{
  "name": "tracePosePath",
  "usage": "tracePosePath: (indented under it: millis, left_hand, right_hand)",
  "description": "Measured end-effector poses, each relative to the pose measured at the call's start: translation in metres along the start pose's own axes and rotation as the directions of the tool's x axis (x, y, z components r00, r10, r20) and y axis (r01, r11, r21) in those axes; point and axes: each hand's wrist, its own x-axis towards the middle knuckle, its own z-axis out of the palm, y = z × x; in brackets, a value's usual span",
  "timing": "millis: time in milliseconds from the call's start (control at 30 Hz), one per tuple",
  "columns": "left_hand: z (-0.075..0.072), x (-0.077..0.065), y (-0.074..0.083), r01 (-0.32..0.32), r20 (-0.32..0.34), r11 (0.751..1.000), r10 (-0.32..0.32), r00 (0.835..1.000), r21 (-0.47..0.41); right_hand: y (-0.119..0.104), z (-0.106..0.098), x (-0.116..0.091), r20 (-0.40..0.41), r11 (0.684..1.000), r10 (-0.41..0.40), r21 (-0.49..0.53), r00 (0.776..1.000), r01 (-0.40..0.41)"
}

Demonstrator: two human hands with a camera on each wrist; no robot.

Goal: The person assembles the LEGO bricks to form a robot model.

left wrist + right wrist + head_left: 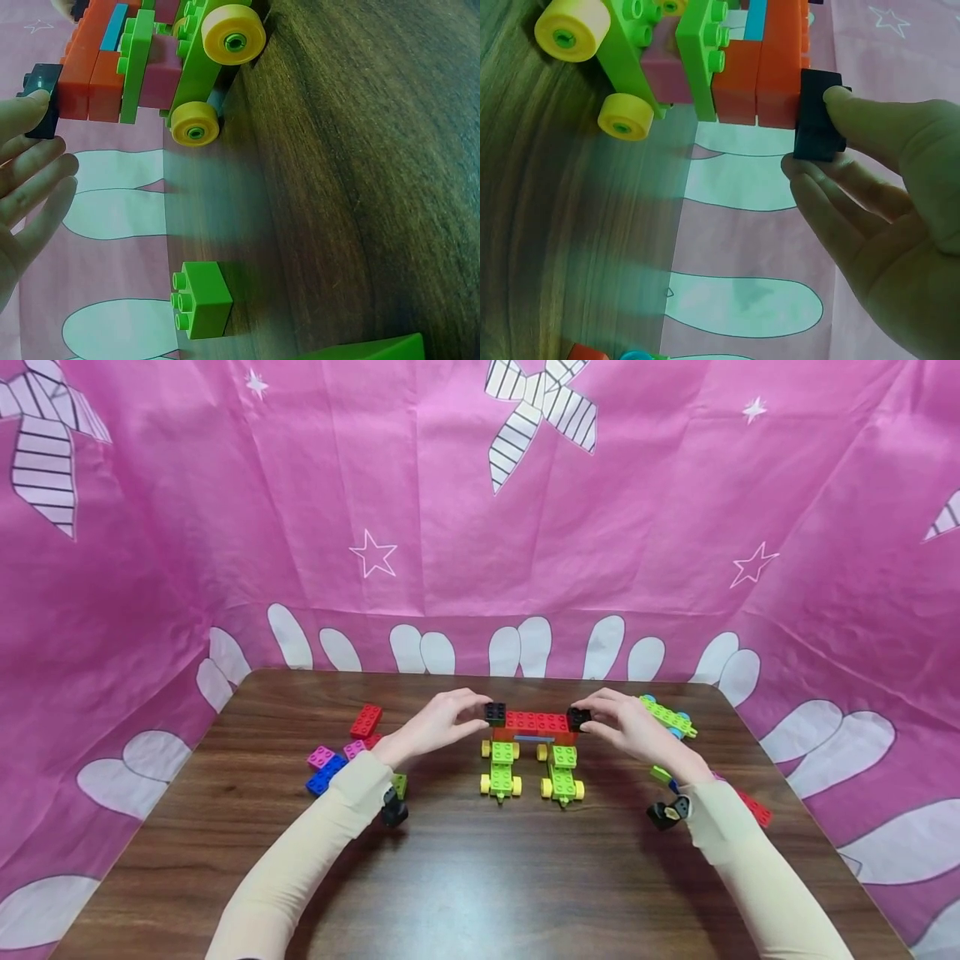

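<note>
A toy block build stands toward the back of the table, with a long red brick (536, 722) across its top. Its two green wheeled bases (502, 768) have yellow wheels (234, 35), and a pink brick (667, 64) shows lower down. My left hand (447, 724) pinches a black brick (45, 101) at the left end of the red top. At the right end, another black brick (821, 112) is pinched between thumb and fingers of my right hand (628, 727). Both black bricks touch the red top; whether they are pressed fully down I cannot tell.
Left of the build lie a red brick (366, 721), a blue brick (326, 774), pink bricks (321, 757) and a green brick (205, 300). Another green wheeled base (667, 718) lies behind my right hand, and a red brick (754, 807) lies beyond my right wrist. Pink cloth (465, 527) hangs behind.
</note>
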Motion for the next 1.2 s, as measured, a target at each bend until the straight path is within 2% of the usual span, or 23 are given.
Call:
tracePosePath:
  millis: [567, 1200]
  left_hand:
    - [-0.0023, 0.0008, 0.0014, -0.007, -0.011, 0.999, 0.007, 1.0, 0.035]
    - [-0.0029, -0.0015, 0.0016, 0.014, 0.0, 1.0, -0.014, 1.0, 0.019]
  right_hand:
    - [-0.0042, -0.0029, 0.0011, 0.004, 1.0, 0.018, -0.007, 1.0, -0.018]
    - [-0.0005, -0.0006, -0.0001, 0.029, 0.998, 0.053, 0.035, 0.998, -0.054]
